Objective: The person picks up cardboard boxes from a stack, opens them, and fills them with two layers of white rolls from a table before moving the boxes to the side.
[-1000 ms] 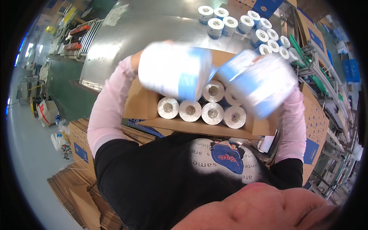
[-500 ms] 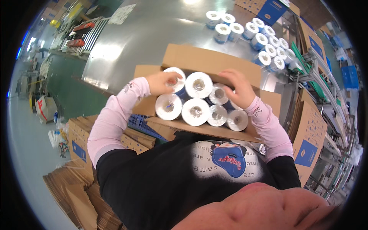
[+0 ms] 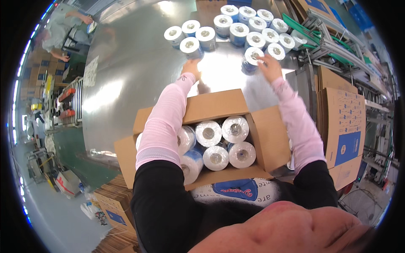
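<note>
Both my arms stretch over a carton (image 3: 215,105) to white wrapped paper rolls with blue bands on the metal table. Just in front of a paper roll (image 3: 190,47) in the left group is my left hand (image 3: 192,68). Its thumb stands away from the fingers, and nothing shows in its grasp. My right hand (image 3: 270,67), slightly blurred, has spread fingers at the right rim of a paper roll (image 3: 252,59) on the near edge of the right group. Inside the carton, several rolls (image 3: 216,158) stand on end in two rows, some hidden by my left forearm.
Folded cartons (image 3: 344,126) stand at the right, below a metal frame with green strips (image 3: 303,31). More flattened cardboard (image 3: 114,200) is stacked at lower left. A roller conveyor (image 3: 75,103) lies left of the metal table (image 3: 122,63). Another person (image 3: 63,31) is at far left.
My hands have left the rolls inside the carton and reached forward to the loose rolls on the table. The view has shifted, showing more of the table's far side.
</note>
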A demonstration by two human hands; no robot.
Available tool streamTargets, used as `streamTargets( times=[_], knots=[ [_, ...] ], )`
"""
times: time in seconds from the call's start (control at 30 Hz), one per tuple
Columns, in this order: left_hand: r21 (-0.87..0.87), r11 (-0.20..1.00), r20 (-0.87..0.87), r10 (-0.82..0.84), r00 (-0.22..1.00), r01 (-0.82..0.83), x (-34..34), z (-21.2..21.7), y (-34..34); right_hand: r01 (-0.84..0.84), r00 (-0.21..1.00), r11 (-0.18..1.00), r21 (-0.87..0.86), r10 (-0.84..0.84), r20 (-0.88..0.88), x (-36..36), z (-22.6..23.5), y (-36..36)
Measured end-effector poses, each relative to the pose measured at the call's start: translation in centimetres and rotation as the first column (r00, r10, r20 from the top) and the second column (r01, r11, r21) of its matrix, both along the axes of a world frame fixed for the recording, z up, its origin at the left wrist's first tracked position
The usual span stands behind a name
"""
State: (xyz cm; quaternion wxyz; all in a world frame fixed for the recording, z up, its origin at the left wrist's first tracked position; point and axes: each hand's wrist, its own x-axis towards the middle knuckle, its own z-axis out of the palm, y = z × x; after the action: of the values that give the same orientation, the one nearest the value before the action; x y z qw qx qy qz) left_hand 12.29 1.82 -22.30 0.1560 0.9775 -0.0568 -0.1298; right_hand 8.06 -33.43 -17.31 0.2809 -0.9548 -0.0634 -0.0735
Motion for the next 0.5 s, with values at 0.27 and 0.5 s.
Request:
streamTargets(
  times=[0.27,0.5],
  knots=[
    [-0.189,0.832,0.127,0.548,0.827,-0.522,9.4,-3.1,0.5,0.04,0.834,0.829,-0.558,-0.335,-0.439,8.5,-5.2,-1.5],
    [-0.389,0.668,-0.278,0.571,0.772,-0.634,13.1,-7.9,4.3,0.043,0.803,0.838,-0.545,-0.353,-0.479,10.3,-5.8,0.2]
  ],
)
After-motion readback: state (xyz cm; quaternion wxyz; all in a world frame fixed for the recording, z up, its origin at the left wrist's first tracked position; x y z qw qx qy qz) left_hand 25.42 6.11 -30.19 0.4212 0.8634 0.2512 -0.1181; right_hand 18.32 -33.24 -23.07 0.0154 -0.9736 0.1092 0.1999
